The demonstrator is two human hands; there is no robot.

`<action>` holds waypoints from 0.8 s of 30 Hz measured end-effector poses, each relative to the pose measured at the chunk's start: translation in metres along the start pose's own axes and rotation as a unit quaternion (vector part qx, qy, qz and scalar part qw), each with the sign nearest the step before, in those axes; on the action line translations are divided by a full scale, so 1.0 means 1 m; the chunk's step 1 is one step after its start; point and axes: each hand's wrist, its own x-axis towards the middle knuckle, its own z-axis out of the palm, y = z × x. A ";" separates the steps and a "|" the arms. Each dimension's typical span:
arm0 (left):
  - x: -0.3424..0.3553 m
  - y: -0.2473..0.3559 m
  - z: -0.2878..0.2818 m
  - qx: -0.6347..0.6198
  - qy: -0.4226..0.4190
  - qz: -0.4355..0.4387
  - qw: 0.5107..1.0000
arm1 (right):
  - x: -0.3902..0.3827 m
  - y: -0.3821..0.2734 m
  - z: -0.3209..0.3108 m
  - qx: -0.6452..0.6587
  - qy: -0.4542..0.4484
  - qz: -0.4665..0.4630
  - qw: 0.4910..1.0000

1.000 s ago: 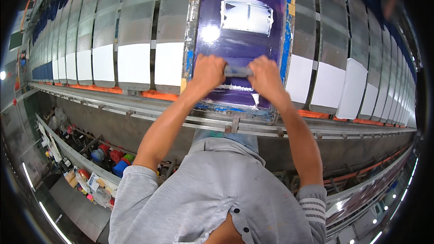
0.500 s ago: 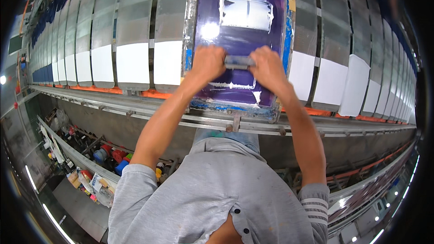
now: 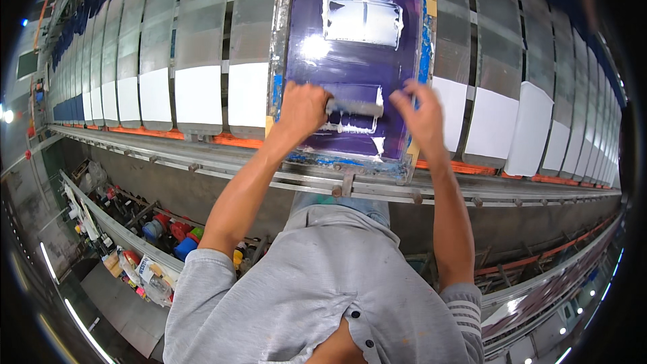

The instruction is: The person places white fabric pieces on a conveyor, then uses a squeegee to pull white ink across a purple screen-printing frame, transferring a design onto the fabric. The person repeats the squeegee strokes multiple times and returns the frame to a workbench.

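The left hand (image 3: 304,109) grips the scraper (image 3: 358,107), likely steadying it on the purple screen (image 3: 367,66), while the right hand (image 3: 422,118) hovers half-spread, empty.

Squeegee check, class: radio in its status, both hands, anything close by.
Left hand gripping squeegee. Right hand open, apart from it. Squeegee over purple screen; white ink close by.

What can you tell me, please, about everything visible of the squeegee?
The squeegee is a straight grey bar, blurred, its material unclear. It sits crosswise over the lower part of the purple screen, right end slightly lower in view, near white paste. The left grip holds its left end; the open right grip is apart.
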 end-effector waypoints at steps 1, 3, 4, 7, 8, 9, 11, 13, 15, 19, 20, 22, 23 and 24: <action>0.005 0.000 0.001 0.007 0.011 -0.005 1.000 | 0.012 0.010 -0.004 -0.058 0.077 0.026 0.995; 0.003 0.004 0.003 -0.014 0.054 0.017 0.998 | 0.022 0.034 0.002 -0.149 0.133 0.060 0.978; -0.002 0.005 0.006 -0.023 0.074 0.026 0.997 | 0.022 0.041 0.008 -0.192 0.158 0.078 0.965; -0.041 0.014 0.031 -0.024 0.156 0.049 0.986 | 0.019 0.050 0.031 -0.227 0.152 0.049 0.961; -0.060 0.014 0.042 -0.024 0.159 0.055 0.985 | 0.019 0.064 0.037 -0.217 0.183 0.020 0.959; -0.075 0.016 0.050 -0.024 0.158 0.053 0.986 | 0.020 0.067 0.038 -0.202 0.182 0.020 0.962; -0.099 0.019 0.058 -0.023 0.157 0.047 0.986 | 0.023 0.062 0.038 -0.171 0.175 0.018 0.970; -0.110 0.017 0.058 -0.051 0.163 0.051 0.984 | 0.021 0.063 0.031 -0.182 0.201 -0.010 0.962; -0.112 0.010 0.046 -0.090 0.165 0.057 0.981 | 0.020 0.042 0.022 -0.177 0.221 -0.032 0.959; -0.117 -0.043 0.030 -0.064 0.175 0.053 0.981 | 0.022 0.005 0.066 -0.125 0.233 -0.006 0.964; -0.122 -0.061 0.031 -0.060 0.175 0.052 0.981 | 0.024 -0.001 0.088 -0.120 0.242 -0.017 0.963; -0.135 -0.102 0.015 -0.055 0.169 0.047 0.983 | 0.030 -0.022 0.131 -0.115 0.251 -0.040 0.960; -0.140 -0.122 0.012 -0.049 0.167 0.044 0.984 | 0.032 -0.038 0.149 -0.113 0.247 -0.052 0.961; -0.141 -0.137 0.009 -0.048 0.164 0.050 0.984 | 0.032 -0.052 0.162 -0.074 0.234 -0.026 0.969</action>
